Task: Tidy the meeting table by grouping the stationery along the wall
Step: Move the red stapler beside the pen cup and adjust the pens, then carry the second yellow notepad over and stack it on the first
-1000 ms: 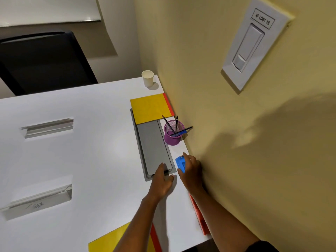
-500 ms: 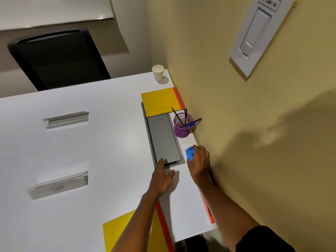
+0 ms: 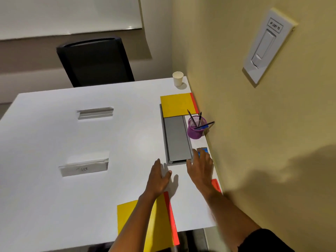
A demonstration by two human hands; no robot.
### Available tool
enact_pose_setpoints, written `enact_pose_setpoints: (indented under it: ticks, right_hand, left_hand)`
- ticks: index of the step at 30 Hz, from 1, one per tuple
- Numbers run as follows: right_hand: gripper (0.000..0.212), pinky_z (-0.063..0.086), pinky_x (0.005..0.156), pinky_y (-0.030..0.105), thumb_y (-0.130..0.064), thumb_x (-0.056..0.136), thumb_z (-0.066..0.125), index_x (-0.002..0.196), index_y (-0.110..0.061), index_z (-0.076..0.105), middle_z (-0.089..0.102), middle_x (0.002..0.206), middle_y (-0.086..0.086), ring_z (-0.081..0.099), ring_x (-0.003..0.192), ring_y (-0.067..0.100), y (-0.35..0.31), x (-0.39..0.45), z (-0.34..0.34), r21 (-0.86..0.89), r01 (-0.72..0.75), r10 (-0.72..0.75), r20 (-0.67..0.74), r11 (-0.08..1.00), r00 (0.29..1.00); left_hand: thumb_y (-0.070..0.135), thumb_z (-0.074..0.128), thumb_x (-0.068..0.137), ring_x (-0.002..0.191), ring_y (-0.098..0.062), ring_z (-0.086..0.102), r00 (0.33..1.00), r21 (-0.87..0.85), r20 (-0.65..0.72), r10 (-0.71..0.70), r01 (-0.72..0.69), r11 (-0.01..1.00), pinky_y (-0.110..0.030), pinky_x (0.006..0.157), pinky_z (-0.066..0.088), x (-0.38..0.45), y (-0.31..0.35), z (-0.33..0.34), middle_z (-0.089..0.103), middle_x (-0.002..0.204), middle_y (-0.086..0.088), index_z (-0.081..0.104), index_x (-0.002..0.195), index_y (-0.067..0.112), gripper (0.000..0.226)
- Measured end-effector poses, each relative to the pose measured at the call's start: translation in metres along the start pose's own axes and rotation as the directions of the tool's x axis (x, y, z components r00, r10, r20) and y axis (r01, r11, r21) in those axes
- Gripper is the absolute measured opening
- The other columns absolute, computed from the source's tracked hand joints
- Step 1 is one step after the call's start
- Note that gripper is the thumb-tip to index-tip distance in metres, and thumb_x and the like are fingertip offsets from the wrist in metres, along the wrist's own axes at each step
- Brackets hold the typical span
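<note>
- Nearest the table edge, a yellow folder with a red spine [image 3: 145, 222] lies under the left forearm.
- Left hand [image 3: 158, 179] rests flat, fingers spread, holding nothing.
- Right hand [image 3: 201, 168] touches a small blue stationery item [image 3: 203, 150] beside the yellow wall [image 3: 254, 142]; its grip can't be made out.
- Best to slide it flush toward the purple mesh pen cup [image 3: 196, 128].

Yellow wall [image 3: 254, 142] with white light switch [image 3: 267, 46]; black chair [image 3: 96, 60] behind white table [image 3: 72, 135]; whiteboard [image 3: 69, 13].

wall switch plate [image 3: 265, 46] label, blurred, roughly "4F LDB1 Y6"
</note>
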State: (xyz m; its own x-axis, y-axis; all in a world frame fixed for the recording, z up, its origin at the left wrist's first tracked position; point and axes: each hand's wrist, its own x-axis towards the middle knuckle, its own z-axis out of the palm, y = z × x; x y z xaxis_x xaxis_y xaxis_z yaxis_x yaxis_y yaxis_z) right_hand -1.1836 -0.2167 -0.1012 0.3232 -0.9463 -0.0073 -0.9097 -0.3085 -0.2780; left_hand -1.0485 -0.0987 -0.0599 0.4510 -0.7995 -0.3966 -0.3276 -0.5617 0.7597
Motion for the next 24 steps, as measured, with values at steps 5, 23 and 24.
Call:
enact_pose_setpoints:
  ticks: [5, 23, 24]
  right_hand:
    - [0.049, 0.045, 0.097, 0.041, -0.038, 0.091, 0.059, 0.134, -0.015, 0.052, 0.053, 0.137, 0.009, 0.05, 0.124, 0.028, -0.022, -0.045, 0.0, 0.076, 0.087, -0.091, 0.045, 0.993, 0.995]
    - [0.044, 0.047, 0.099, 0.042, -0.033, 0.095, 0.056, 0.135, -0.019, 0.048, 0.05, 0.137, 0.003, 0.048, 0.122, 0.021, -0.03, -0.223, -0.006, 0.328, 0.031, -0.082, 0.143, 0.944, 0.986]
    - [0.044, 0.047, 0.099, 0.042, -0.032, 0.095, 0.056, 0.135, -0.018, 0.048, 0.051, 0.136, 0.004, 0.048, 0.122, 0.022, -0.028, -0.23, -0.004, 0.345, 0.01, -0.066, 0.15, 0.938, 0.986]
  left_hand:
    - [0.033, 0.052, 0.097, 0.15, -0.02, 0.012, 0.998, -0.045, -0.047, -0.045, 0.043, 0.998, -0.038, 0.122, 0.015, -0.047, -0.016, -0.024, 0.012, 0.162, -0.004, 0.011, 0.154, 0.012, 0.073]
    - [0.032, 0.049, 0.099, 0.15, -0.024, 0.012, 0.991, -0.087, -0.042, -0.128, 0.124, 0.988, -0.039, 0.121, 0.017, -0.212, -0.091, -0.042, 0.011, 0.162, -0.008, 0.007, 0.154, 0.008, 0.073]
    - [0.032, 0.049, 0.099, 0.15, -0.024, 0.012, 0.991, -0.076, -0.034, -0.129, 0.126, 0.989, -0.039, 0.122, 0.016, -0.217, -0.094, -0.042, 0.01, 0.162, -0.008, 0.007, 0.154, 0.008, 0.073]
